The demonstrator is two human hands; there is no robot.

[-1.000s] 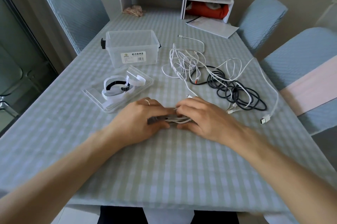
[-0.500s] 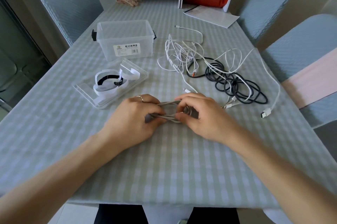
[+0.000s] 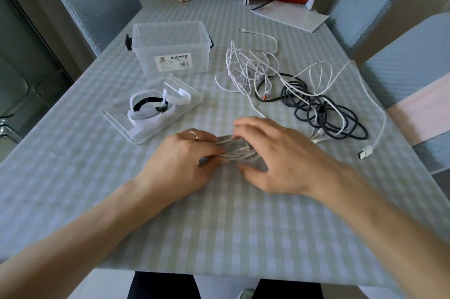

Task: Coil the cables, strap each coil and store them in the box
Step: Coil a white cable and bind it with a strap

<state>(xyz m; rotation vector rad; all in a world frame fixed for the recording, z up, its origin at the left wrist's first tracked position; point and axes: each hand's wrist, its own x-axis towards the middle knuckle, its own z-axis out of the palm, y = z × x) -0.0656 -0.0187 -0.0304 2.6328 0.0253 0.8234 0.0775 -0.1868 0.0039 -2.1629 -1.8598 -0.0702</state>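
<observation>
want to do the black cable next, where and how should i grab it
Judging by its pose, take the black cable at its orange-tipped plug end, which lies free at the pile's left edge. Come from above on the left, the side toward the white cable tangle. The loops further right have white cable lying across them, so grabbing there would probably drag it along.

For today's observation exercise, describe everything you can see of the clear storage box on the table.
The clear storage box is a small rectangular tub of see-through plastic with a thicker rim and a black latch on each short end. A white printed label with a barcode sits on its near wall. It stands upright and open on the checked tablecloth, looks empty, and neither hand touches it. Its clear lid lies just in front, holding straps.
</observation>
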